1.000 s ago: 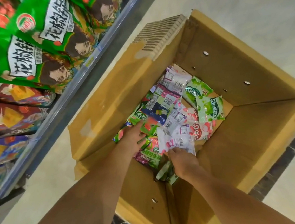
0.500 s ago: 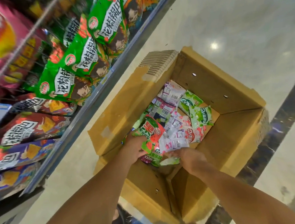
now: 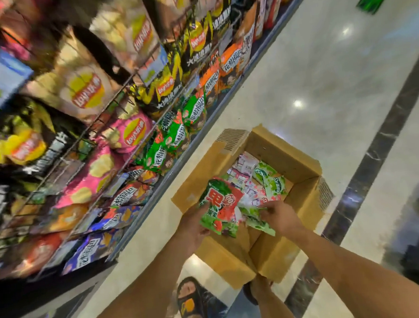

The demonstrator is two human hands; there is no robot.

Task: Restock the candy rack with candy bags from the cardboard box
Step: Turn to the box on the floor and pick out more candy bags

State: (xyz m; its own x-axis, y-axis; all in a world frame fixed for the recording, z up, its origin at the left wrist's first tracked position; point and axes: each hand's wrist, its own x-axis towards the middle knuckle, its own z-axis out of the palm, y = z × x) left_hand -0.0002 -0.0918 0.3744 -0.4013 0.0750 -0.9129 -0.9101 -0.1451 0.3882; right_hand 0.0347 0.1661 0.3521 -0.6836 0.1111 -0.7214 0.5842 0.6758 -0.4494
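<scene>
Low in the middle of the frame, the left hand [image 3: 193, 227] has its grip closed on a green and red candy bag [image 3: 221, 206], held over the near edge of the cardboard box [image 3: 282, 152]. Just beside it, the right hand [image 3: 281, 216] pinches a light green candy bag [image 3: 255, 222]. More bags lie inside the box. Snack shelves [image 3: 80, 144] fill the left side.

Chip bags [image 3: 85, 92] crowd wire shelves [image 3: 112, 104] left of a glossy pale floor [image 3: 310, 79]; sandalled foot [image 3: 192, 305] below.
</scene>
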